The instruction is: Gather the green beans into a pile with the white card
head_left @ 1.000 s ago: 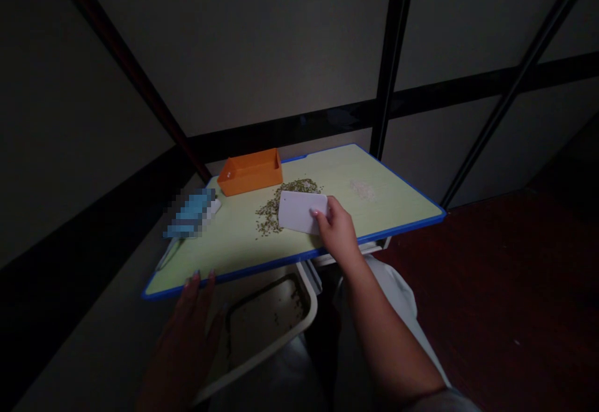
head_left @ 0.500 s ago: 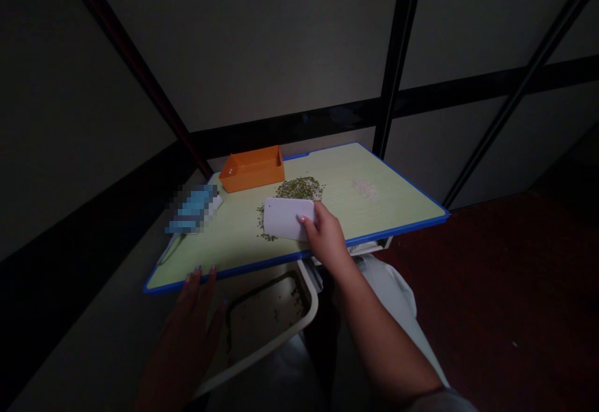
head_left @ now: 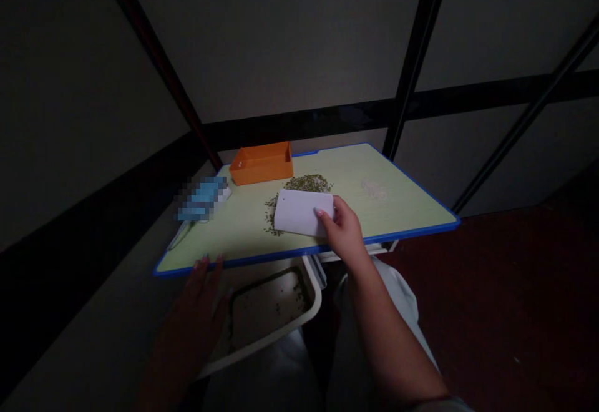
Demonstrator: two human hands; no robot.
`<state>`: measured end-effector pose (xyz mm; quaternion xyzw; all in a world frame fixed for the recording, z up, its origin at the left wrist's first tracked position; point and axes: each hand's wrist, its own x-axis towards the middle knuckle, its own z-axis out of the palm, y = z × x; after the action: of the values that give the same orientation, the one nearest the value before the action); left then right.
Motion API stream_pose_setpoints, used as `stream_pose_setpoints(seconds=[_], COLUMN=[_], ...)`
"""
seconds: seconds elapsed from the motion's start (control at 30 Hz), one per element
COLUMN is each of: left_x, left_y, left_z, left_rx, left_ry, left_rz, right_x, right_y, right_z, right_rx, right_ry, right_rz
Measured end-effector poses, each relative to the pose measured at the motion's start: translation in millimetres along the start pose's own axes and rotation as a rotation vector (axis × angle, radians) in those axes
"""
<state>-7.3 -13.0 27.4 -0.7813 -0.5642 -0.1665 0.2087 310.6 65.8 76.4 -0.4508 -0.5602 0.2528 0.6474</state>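
My right hand (head_left: 345, 228) is closed on the right end of a flat white plastic scraper (head_left: 299, 212), thumb on top. Behind the scraper lies a heap of small green beans or grains (head_left: 309, 182) mixed with some pale bits; more green ones are scattered by its left edge. A thin patch of pale grains (head_left: 373, 189) sits further right on the light green board (head_left: 402, 206) with a blue rim. At the board's front left edge, my left hand (head_left: 199, 296) rests with fingers stretched out, holding nothing.
An orange tray (head_left: 262, 171) stands at the board's back left. Nearby is a blurred-out blue item (head_left: 203, 198) with a cord. Below the front edge, a white-rimmed bin (head_left: 316, 299) holds some scattered grains. A dark panelled wall (head_left: 299, 44) rises behind.
The scraper first moved left and toward me through the green grains, then a little right and away. The grains are now gathered more into a heap behind it. My left hand stays at the edge.
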Motion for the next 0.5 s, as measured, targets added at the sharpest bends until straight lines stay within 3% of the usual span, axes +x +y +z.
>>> stream_pose_setpoints(seconds=[0.5], left_x=[2.4], left_y=[6.4], left_z=[-6.5], left_rx=[-0.021], left_ry=[-0.044], left_rz=[-0.054], right_x=[-1.8], right_y=[6.5], right_z=[-0.7], right_rx=[-0.048], right_ry=[-0.069], right_rz=[0.007])
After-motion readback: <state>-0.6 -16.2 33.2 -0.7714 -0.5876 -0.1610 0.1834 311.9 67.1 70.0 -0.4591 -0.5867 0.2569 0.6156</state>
